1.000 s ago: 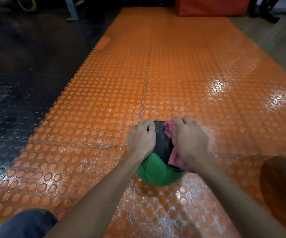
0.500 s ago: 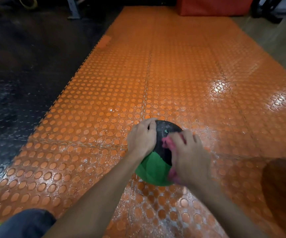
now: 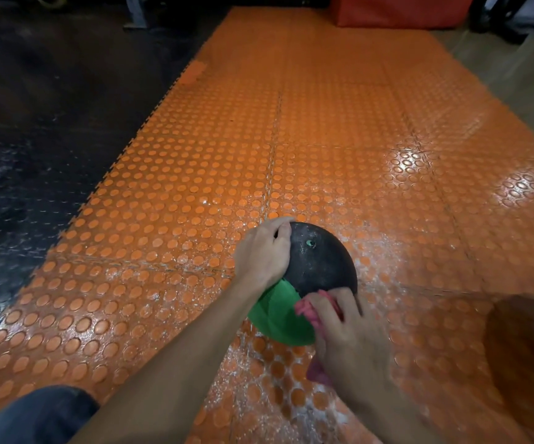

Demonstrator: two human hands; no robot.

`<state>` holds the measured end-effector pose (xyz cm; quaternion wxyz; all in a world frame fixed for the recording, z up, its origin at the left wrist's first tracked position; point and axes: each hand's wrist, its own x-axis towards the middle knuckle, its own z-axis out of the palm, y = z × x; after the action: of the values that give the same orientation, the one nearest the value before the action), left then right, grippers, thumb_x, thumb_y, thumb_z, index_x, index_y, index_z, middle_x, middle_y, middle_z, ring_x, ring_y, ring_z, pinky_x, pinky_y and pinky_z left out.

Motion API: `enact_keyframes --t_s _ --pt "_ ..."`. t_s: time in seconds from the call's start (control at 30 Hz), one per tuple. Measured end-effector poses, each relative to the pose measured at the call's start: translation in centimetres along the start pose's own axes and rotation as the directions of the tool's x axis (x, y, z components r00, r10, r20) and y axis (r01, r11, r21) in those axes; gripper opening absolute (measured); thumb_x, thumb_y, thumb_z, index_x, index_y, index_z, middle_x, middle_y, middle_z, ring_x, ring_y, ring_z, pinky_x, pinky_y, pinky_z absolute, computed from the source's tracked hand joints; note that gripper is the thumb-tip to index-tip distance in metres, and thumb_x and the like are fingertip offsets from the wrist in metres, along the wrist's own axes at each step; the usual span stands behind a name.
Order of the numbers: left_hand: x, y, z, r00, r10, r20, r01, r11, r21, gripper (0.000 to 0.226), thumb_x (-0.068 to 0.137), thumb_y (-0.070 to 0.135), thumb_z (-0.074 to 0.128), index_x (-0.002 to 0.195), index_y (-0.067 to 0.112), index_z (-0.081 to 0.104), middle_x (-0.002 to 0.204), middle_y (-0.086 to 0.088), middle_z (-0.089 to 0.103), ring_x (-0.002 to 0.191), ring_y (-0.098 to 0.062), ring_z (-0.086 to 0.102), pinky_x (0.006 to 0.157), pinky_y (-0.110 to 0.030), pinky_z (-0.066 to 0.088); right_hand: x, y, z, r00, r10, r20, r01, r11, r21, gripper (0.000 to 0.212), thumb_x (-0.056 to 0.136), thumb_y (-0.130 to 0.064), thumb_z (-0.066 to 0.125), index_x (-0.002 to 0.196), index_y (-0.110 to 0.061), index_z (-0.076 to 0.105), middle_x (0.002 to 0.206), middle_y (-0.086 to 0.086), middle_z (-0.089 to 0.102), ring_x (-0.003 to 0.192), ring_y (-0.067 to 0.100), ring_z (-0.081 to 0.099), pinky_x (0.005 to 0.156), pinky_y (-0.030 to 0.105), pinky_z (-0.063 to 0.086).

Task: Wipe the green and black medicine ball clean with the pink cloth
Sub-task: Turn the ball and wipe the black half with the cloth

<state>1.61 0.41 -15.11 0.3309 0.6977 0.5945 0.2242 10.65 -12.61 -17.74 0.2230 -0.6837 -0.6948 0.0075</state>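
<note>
As our right hand [image 3: 352, 341], clutching the pink cloth [image 3: 304, 307], has slid from the top down to the near-right side, black half's prob. done, green next. Head view: medicine ball [image 3: 320, 270] sits on the orange floor mat [image 3: 195, 187], left hand [image 3: 264, 254] curled round it. Round, no long axis; valve [image 3: 309, 242] faces up, green toward us.
</note>
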Motion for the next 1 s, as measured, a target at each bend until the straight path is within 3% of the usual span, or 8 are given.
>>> enact_keyframes --t_s 0.1,0.23,0.37,0.57,0.67,0.77,0.83,1.0 --pt "0.0 -0.4 -0.1 1.000 0.021 0.008 -0.021 1.000 0.014 0.037 0.101 0.031 0.028 0.128 0.033 0.052 0.139 0.009 0.047 0.125 -0.015 0.044 0.101 -0.029 0.034 3.1 0.7 -1.0 0.999 -0.006 -0.031 0.004 0.997 -0.076 0.065 0.039 -0.029 0.091 0.096 -0.018 0.062 0.084 0.001 0.057 0.069 0.017 0.051 0.044 0.022 0.042" --pt "0.1 -0.6 0.3 0.999 0.037 0.002 -0.037 0.999 -0.001 0.037 0.101 0.031 0.028 0.128 0.033 0.053 0.138 0.010 0.049 0.125 -0.015 0.045 0.102 -0.032 0.035 10.2 1.7 -1.8 0.985 0.164 0.056 -0.161 0.986 -0.040 0.030 0.087 -0.034 0.056 0.115 -0.024 0.051 0.106 0.000 0.053 0.086 0.018 0.049 0.062 0.028 0.046" --pt "0.3 -0.5 0.4 1.000 -0.008 -0.010 0.008 1.000 -0.011 0.037 0.101 0.031 0.028 0.127 0.033 0.054 0.135 0.010 0.051 0.120 -0.015 0.049 0.093 -0.028 0.037 11.1 1.5 -2.0 0.978 0.200 0.051 -0.201 0.979 0.023 0.024 0.094 -0.035 0.043 0.110 -0.022 0.054 0.101 0.001 0.053 0.084 0.019 0.053 0.063 0.030 0.048" --pt "0.6 -0.4 0.0 0.999 -0.040 0.007 0.040 0.999 -0.016 0.036 0.101 0.032 0.030 0.127 0.034 0.054 0.135 0.011 0.051 0.114 -0.010 0.048 0.086 -0.022 0.034 0.6 -1.4 -1.0 0.991 0.017 0.133 -0.015 1.000 -0.014 0.079 0.020 -0.028 0.092 0.090 -0.023 0.058 0.081 -0.002 0.053 0.066 0.016 0.047 0.038 0.026 0.043" --pt "0.2 -0.6 0.4 1.000 0.016 0.009 -0.016 1.000 -0.001 0.035 0.100 0.033 0.031 0.127 0.035 0.053 0.139 0.011 0.047 0.125 -0.013 0.043 0.100 -0.028 0.031 1.5 -0.6 -1.2 0.997 0.003 0.081 0.000 0.999 -0.040 0.077 0.019 -0.027 0.093 0.089 -0.018 0.061 0.079 0.000 0.054 0.064 0.017 0.048 0.038 0.023 0.038" --pt "0.0 -1.0 0.3 0.999 0.046 0.015 -0.046 0.999 0.008 0.035 0.101 0.033 0.029 0.128 0.035 0.052 0.139 0.011 0.047 0.128 -0.013 0.041 0.107 -0.035 0.028 5.5 -0.3 -2.1 0.998 0.043 0.055 -0.035 0.989 -0.143 0.073 0.041 -0.032 0.088 0.105 -0.020 0.055 0.093 0.000 0.052 0.079 0.016 0.047 0.052 0.025 0.043" --pt "-0.2 -1.0 0.2 0.998 0.059 0.011 -0.059 0.998 0.015 0.036 0.101 0.033 0.029 0.129 0.033 0.051 0.139 0.011 0.047 0.128 -0.013 0.041 0.107 -0.034 0.027 9.3 0.9 -2.0 0.979 0.179 0.097 -0.173 0.983 -0.067 0.039 0.079 -0.038 0.065 0.112 -0.022 0.052 0.101 0.000 0.054 0.085 0.017 0.050 0.064 0.031 0.049" --pt "-1.0 -1.0 0.2 0.995 0.095 0.006 -0.095 0.995 0.039 0.035 0.101 0.032 0.030 0.130 0.034 0.050 0.140 0.012 0.046 0.129 -0.013 0.040 0.107 -0.031 0.026 14.1 4.2 -1.1 0.870 0.349 0.349 -0.417 0.898 0.139 0.019 0.094 -0.031 0.045 0.097 -0.019 0.060 0.075 -0.001 0.061 0.053 0.013 0.051 0.044 0.024 0.038"
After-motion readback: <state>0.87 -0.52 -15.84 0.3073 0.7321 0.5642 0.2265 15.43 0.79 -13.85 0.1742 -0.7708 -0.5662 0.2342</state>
